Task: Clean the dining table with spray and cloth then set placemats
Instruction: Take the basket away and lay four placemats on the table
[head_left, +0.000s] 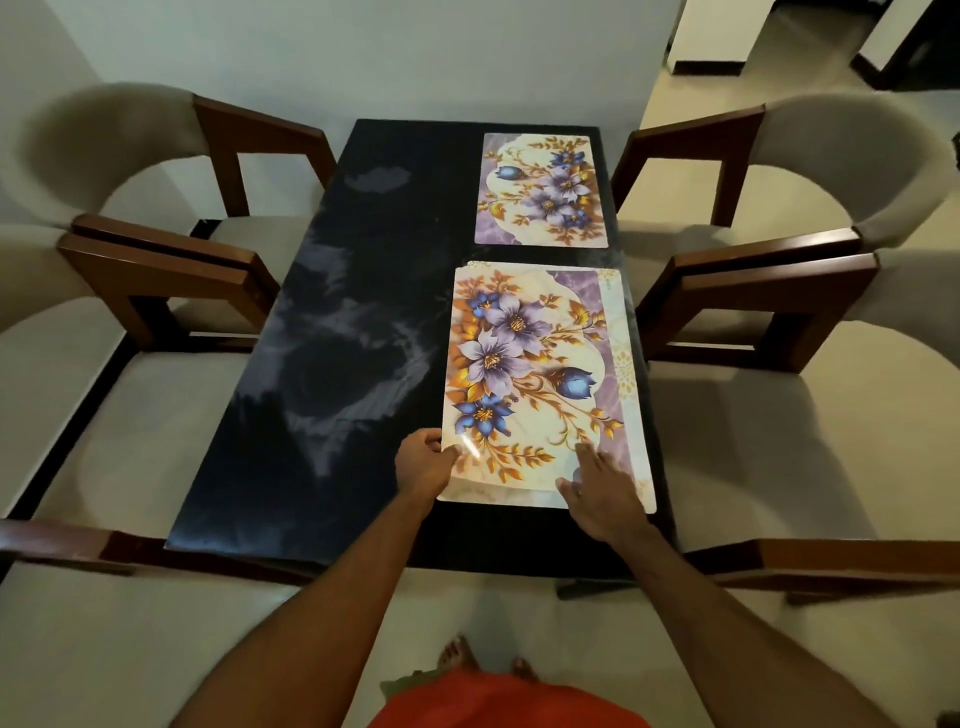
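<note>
Our left hand (423, 462) pinched the glossy floral placemats' (540, 384) corner, right hand (602, 493) pressed flat alongside; several could slide together, we reckoned.

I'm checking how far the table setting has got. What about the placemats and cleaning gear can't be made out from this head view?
- Near stack of placemats: other edges peek out beneath the top one, but it hides how many.
- Left hand grips the top mat's corner; fingers underneath are hidden.
- Right hand covers the stack's near edge.
- Spray and cloth: outside the frame.
- Far placemat: too small to tell if single.
</note>
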